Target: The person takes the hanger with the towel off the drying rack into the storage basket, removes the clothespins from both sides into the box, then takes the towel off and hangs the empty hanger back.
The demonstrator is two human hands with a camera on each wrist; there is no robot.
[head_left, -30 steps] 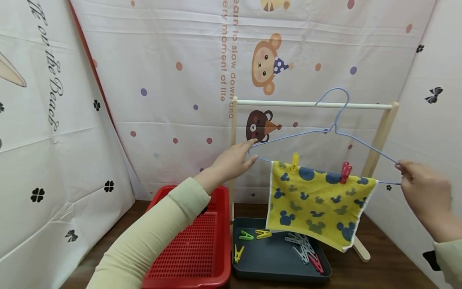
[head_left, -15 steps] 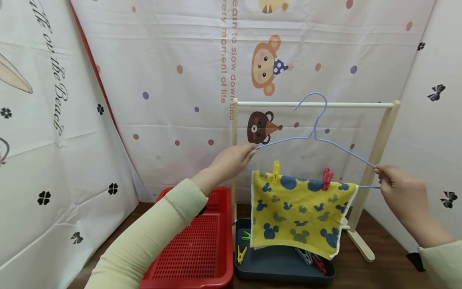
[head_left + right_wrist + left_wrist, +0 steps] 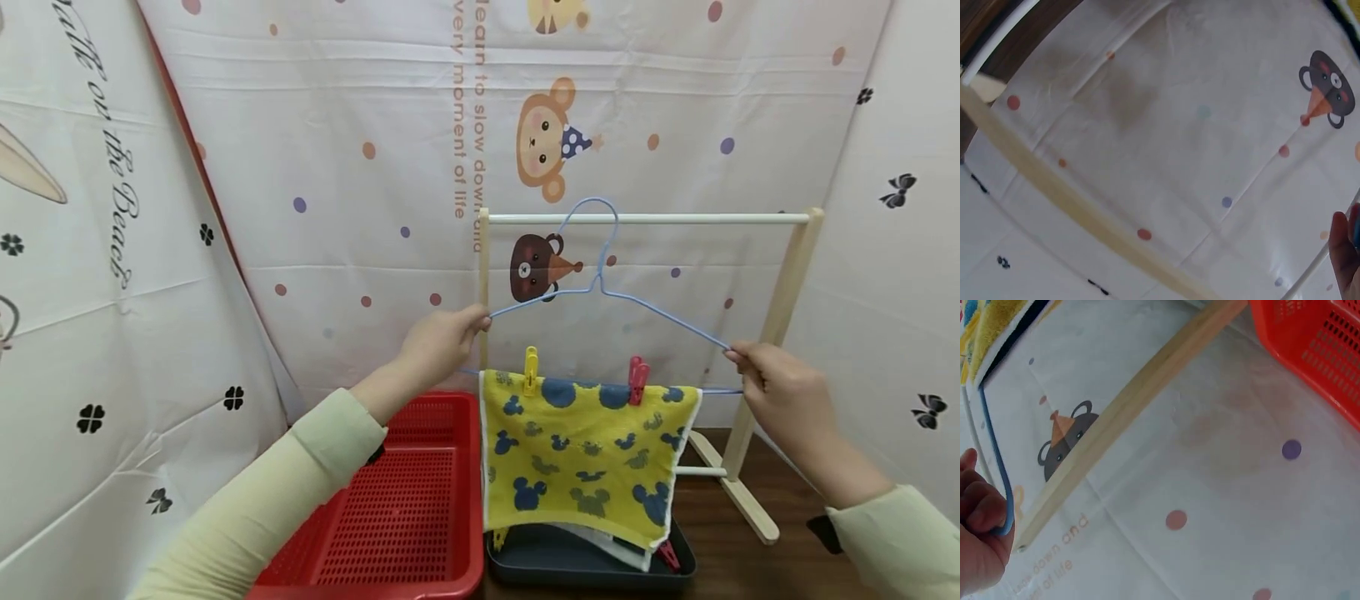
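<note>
A blue wire hanger (image 3: 663, 318) is held up by both hands. My left hand (image 3: 444, 343) pinches its left shoulder; the left wrist view shows that hand (image 3: 982, 519) with fingers curled at the bent end. On the other side my right hand (image 3: 783, 387) pinches the right shoulder. Over the bottom bar hangs a yellow towel (image 3: 577, 458) with blue mouse-head prints, fastened by a yellow clothespin (image 3: 531, 371) and a red clothespin (image 3: 638, 381). The hanger's hook (image 3: 597, 201) overlaps the rack's white rod (image 3: 705, 219) in the head view.
A wooden drying rack (image 3: 780, 308) stands behind the towel. Below the towel is a dark grey tray (image 3: 585, 575) with clothespins, mostly hidden. A red plastic basket (image 3: 390, 517) sits to its left, partly behind my left sleeve. Printed curtains (image 3: 360, 208) surround the dark wooden table (image 3: 817, 567).
The hanger with the towel has moved left and slightly down, both hands moving with it. My left fingers, apart around the hanger's end earlier, have closed on its shoulder.
</note>
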